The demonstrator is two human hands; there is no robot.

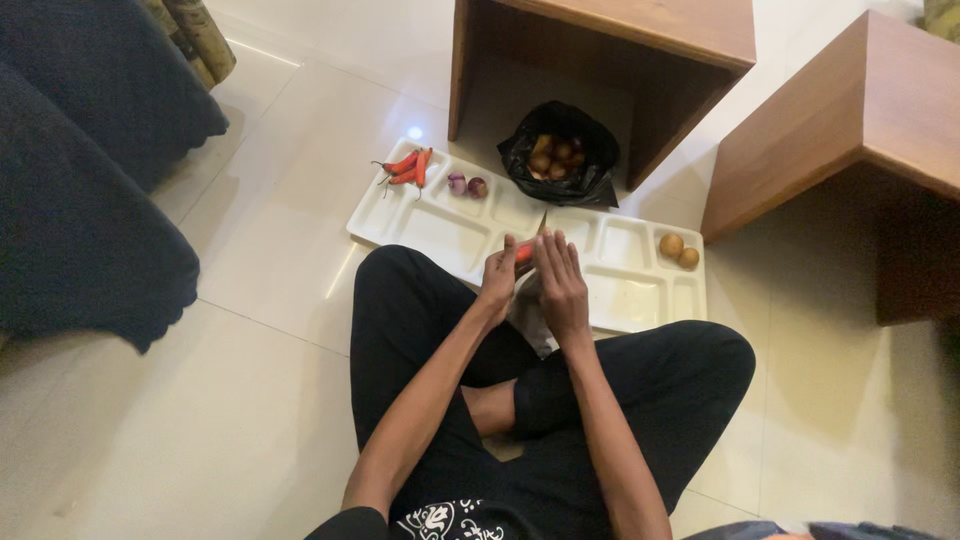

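sitting cross-legged on the pale tile floor [200, 420], and i'll place everything off the white compartment tray [440, 235] in front of my knees. biggest things first: a dark blue cloth-covered seat [80, 180] is well off to the left of the tray, a hollow wooden table [610, 50] stands just behind it, and a second wooden table [860, 120] sits to the right and a bit behind. there's actually a second white tray [640, 290] butted up against the right end of the first one, so they read as one long strip.

just behind the trays, tucked at the mouth of the hollow table, is a black plastic bag [560, 160] open at the top with small brownish round things inside, can't tell exactly what. on the tray's far left corner there's a bunch of red chillies [408, 168], next compartment over two small purple onions [467, 185]. on the far right end of the second tray, two small brown round fruits [679, 250].

my left hand [497, 278] and right hand [562, 285] are together over the tray's middle near edge. left is pinched closed round a small red piece [524, 250], chilli by the looks. right is curled round a knife [541, 224], thin blade poking up above my fingers, right by that red piece.
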